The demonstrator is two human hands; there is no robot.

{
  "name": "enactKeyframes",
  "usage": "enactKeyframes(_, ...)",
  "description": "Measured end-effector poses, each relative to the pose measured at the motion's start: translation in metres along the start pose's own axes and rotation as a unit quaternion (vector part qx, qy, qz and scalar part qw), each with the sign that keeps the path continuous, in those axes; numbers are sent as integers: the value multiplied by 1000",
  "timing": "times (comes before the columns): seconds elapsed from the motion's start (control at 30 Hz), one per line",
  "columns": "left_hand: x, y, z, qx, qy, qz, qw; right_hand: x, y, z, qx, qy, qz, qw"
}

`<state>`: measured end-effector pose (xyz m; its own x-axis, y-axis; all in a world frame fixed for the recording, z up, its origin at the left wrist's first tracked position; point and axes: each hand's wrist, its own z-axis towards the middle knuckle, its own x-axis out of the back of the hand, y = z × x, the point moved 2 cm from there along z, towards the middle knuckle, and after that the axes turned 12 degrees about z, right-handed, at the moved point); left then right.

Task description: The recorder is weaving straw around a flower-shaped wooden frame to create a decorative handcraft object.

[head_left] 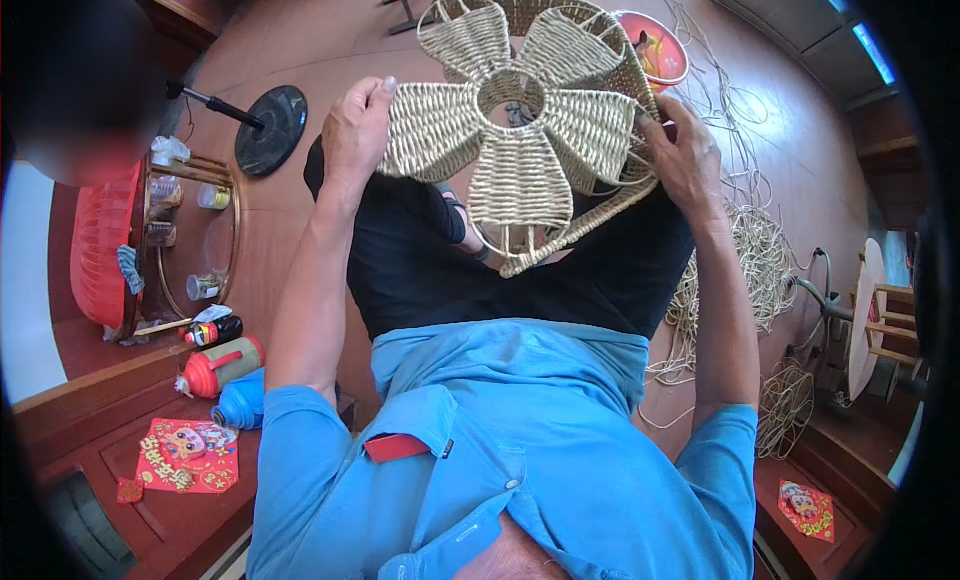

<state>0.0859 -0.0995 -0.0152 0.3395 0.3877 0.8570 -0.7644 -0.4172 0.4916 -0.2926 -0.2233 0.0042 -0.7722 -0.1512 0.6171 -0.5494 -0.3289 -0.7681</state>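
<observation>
A woven straw-coloured flower-shaped piece (519, 185) is held up above my lap, its several petals spread round an open ring in the middle. Behind the petals curves a deeper woven band (622, 75), partly hidden by them, with a braided edge sweeping down to the front. Bare frame rods show at the tip of the nearest petal. My left hand (357, 135) grips the left petal's outer end, thumb on its upper corner. On the other side, my right hand (687, 160) is closed on the right rim beside a petal; some of its fingers are hidden.
Loose cord (750, 265) lies in heaps on the floor at right, near a wooden-sided reel (868, 320). Beyond the weaving is a red basin (672, 52). At left stand a round black base (270, 130), a low rack (236, 245), and a red-topped flask (222, 366).
</observation>
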Motion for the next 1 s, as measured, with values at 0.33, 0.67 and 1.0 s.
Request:
enactKeyframes(0.33,-8,-5,-11,-192,27,188,963,-12,29,-26,165,15,-132,977)
enactKeyframes(0.67,-16,-5,10,-160,-113,144,970,-17,18,-35,134,17,-115,984)
enactKeyframes(1.0,-13,12,12,-148,-168,149,963,30,194,-9,-72,218,177,957)
